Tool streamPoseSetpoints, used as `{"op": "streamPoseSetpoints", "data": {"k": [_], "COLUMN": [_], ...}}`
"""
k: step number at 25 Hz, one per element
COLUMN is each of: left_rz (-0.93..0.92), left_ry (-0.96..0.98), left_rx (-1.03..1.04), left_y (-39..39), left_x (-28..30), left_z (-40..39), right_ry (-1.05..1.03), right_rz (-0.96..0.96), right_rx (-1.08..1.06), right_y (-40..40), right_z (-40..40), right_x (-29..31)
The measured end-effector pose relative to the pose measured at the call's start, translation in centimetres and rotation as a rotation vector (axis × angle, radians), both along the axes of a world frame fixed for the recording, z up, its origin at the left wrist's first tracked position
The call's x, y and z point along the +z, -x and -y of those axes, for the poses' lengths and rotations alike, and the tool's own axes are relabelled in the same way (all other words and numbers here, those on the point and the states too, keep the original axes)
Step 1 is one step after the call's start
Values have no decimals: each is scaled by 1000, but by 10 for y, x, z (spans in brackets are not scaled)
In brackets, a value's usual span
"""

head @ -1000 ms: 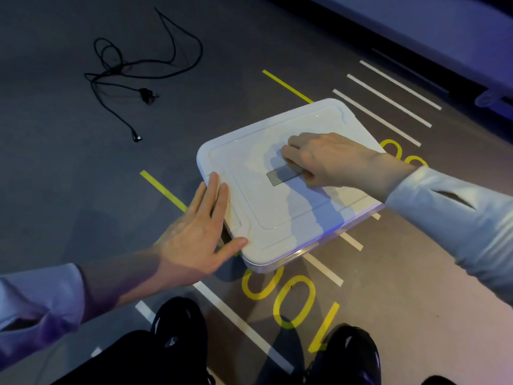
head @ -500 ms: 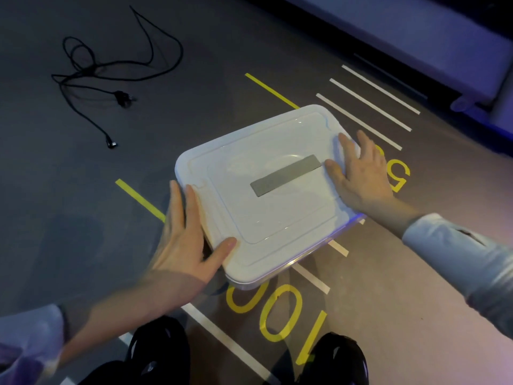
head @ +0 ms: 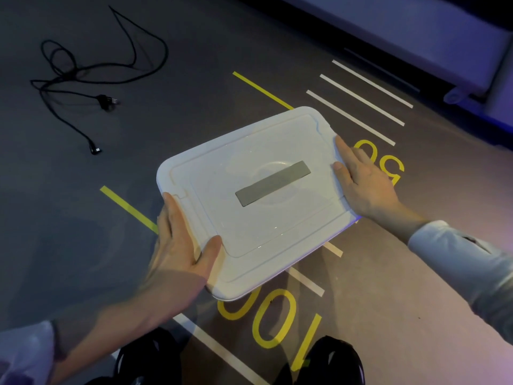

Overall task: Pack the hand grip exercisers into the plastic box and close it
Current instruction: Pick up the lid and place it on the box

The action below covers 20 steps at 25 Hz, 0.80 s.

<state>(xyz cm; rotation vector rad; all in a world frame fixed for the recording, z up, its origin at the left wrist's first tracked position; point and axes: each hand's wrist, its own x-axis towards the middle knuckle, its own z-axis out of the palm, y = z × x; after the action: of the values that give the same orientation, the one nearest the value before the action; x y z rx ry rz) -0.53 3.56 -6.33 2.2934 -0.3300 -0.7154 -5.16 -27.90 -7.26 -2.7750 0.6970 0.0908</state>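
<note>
A white plastic box (head: 258, 237) lies on the floor with its lid on and a grey strip (head: 273, 183) across the lid's middle. The hand grip exercisers are hidden from view. My left hand (head: 177, 254) lies at the box's left end, fingers straight along the side and thumb pressing on the lid. At the right end my right hand (head: 366, 184) rests with its thumb on the lid and its fingers stretched over the rim.
A black cable (head: 83, 70) with a plug lies loose on the dark floor at the far left. Yellow and white lines and yellow numbers (head: 266, 320) mark the floor under the box. My black shoes (head: 147, 359) are at the bottom. A pale platform (head: 416, 31) runs along the top right.
My right hand left the lid's middle and went to the right end of the box. My left hand slid along the left end, its thumb now on the lid.
</note>
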Motion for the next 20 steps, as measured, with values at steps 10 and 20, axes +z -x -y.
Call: {"op": "streamPoseSetpoints", "data": {"k": [10, 20], "left_rz": [-46, 46], "left_ry": [46, 6], "left_rx": [86, 60], "left_y": [6, 5], "left_x": [-4, -2], "left_z": [7, 6], "right_ry": [-148, 1], "right_rz": [94, 95], "right_rx": [-33, 32], "right_y": [-1, 0], "right_z": [11, 9], "right_x": [-6, -8]}}
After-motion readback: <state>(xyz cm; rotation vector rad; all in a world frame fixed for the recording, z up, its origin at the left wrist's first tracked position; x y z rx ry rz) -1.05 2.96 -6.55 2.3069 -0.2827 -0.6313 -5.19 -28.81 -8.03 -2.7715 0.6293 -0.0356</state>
